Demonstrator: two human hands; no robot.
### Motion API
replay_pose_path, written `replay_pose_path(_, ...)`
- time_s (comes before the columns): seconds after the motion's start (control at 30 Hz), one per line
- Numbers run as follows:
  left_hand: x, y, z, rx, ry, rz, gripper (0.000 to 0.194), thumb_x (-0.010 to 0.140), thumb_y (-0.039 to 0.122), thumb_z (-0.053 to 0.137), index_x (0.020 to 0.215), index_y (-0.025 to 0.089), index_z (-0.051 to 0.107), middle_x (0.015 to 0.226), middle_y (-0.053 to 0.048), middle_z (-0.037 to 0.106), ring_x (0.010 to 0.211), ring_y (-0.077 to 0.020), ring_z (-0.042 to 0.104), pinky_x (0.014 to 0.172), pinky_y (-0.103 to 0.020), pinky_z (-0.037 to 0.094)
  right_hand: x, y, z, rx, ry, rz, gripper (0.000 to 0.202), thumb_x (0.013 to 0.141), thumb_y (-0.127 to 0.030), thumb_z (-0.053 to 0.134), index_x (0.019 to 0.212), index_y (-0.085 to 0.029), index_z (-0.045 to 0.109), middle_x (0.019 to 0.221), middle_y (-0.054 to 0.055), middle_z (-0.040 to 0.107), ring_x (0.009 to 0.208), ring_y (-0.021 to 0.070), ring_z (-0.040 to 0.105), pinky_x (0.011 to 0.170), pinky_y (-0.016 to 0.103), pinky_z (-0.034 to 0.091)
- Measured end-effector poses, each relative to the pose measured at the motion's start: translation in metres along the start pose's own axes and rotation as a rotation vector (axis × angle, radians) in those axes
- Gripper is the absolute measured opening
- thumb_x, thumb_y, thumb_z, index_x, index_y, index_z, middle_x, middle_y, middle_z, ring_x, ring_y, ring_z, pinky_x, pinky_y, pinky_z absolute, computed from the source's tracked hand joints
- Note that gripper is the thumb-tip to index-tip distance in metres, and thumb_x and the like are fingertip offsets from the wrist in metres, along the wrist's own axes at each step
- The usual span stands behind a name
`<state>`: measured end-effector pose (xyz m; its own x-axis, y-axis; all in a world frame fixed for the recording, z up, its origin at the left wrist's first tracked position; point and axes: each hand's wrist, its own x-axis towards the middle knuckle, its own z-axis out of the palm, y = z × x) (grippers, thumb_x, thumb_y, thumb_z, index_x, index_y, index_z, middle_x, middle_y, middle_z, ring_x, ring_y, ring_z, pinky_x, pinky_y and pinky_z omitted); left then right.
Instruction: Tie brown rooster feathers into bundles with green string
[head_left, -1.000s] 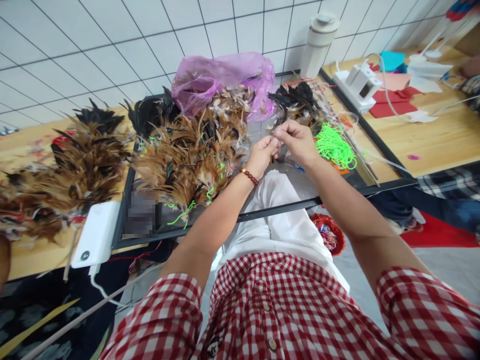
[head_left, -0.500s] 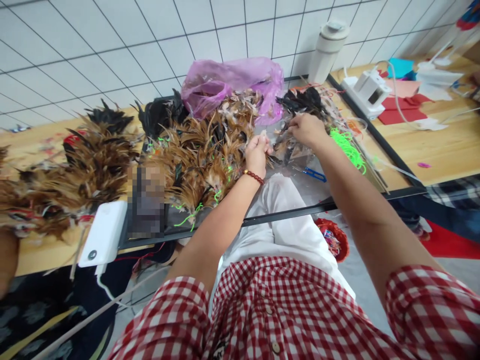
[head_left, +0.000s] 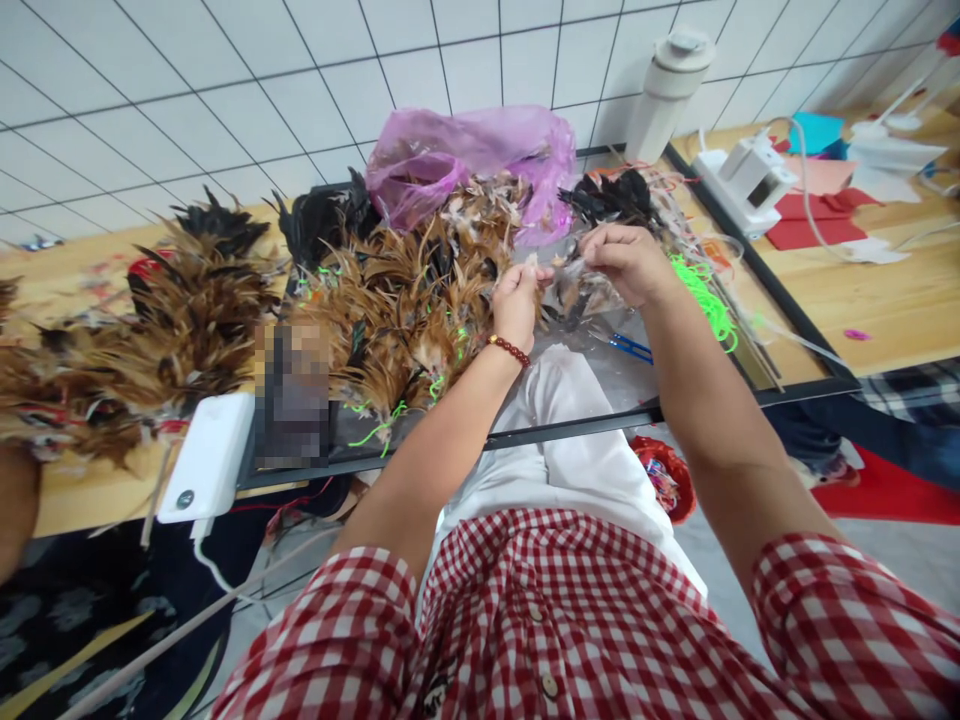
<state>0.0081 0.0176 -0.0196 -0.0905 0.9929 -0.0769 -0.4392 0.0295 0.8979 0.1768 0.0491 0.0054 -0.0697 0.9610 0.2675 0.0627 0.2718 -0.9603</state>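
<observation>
Looks like plenty of feather bunches with green cord are done on the tray, loose feathers remain, left hand pinching a pale wisp, right hand curled, can't tell what it's holding.

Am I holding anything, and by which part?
Left hand pinches a small pale bit; which part can't be told. Right hand is at wispy feathers; any hold is unclear.
</observation>
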Motion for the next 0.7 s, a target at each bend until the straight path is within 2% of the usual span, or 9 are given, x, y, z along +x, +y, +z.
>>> replay_pose_path(0.1, -0.004, 0.004, 0.002, 0.037, -0.043, 0.023, 0.032, 0.094, 0.037, 0.071, 0.07, 0.02, 0.058, 0.08, 0.0, 0.072, 0.091, -0.0138, 0.068, 0.089, -0.026, 0.05, -0.002, -0.002, 0.01, 0.023, -0.062, -0.007, 0.024, 0.07, -0.031, 0.08, 0.059, -0.02, 0.062, 0.067, 0.0, 0.059, 0.065, 0.0124, 0.053, 0.063, 0.03, 0.043)
replay_pose_path(0.3, -0.004, 0.002, 0.0, 0.099, -0.087, -0.059, 0.027, 0.092, 0.032, 0.074, 0.07, 0.019, 0.064, 0.063, 0.003, 0.062, 0.072, -0.0116, 0.062, 0.079, -0.024, 0.048, -0.004, 0.0, 0.018, -0.066, -0.049, -0.065, 0.017, 0.069, -0.026, 0.079, 0.061, -0.02, 0.065, 0.067, -0.002, 0.059, 0.071, 0.0132, 0.054, 0.074, 0.032, 0.045)
replay_pose_path(0.43, -0.004, -0.001, -0.001, 0.104, -0.106, -0.06, 0.026, 0.091, 0.034, 0.075, 0.072, 0.019, 0.066, 0.061, 0.003, 0.062, 0.069, -0.0112, 0.061, 0.077, -0.023, 0.049, -0.003, 0.003, 0.022, -0.131, -0.017, -0.125, 0.018, 0.072, -0.024, 0.08, 0.062, -0.021, 0.065, 0.069, -0.002, 0.059, 0.073, 0.0133, 0.054, 0.077, 0.032, 0.046)
replay_pose_path(0.57, -0.003, -0.004, 0.0, 0.097, -0.125, -0.067, 0.028, 0.091, 0.039, 0.076, 0.073, 0.02, 0.067, 0.065, 0.002, 0.065, 0.073, -0.0128, 0.064, 0.076, -0.024, 0.051, -0.004, 0.006, 0.028, -0.221, 0.063, -0.171, 0.027, 0.075, -0.036, 0.084, 0.063, -0.022, 0.064, 0.072, 0.0, 0.059, 0.075, 0.0148, 0.054, 0.077, 0.033, 0.048)
replay_pose_path(0.7, 0.0, -0.007, 0.0, 0.033, -0.085, -0.058, 0.025, 0.09, 0.041, 0.077, 0.078, 0.02, 0.07, 0.074, 0.001, 0.069, 0.082, -0.0132, 0.068, 0.081, -0.025, 0.053, -0.005, 0.01, 0.038, -0.172, 0.097, -0.162, 0.034, 0.077, -0.047, 0.083, 0.065, -0.023, 0.063, 0.073, 0.001, 0.059, 0.073, 0.0151, 0.055, 0.071, 0.032, 0.048)
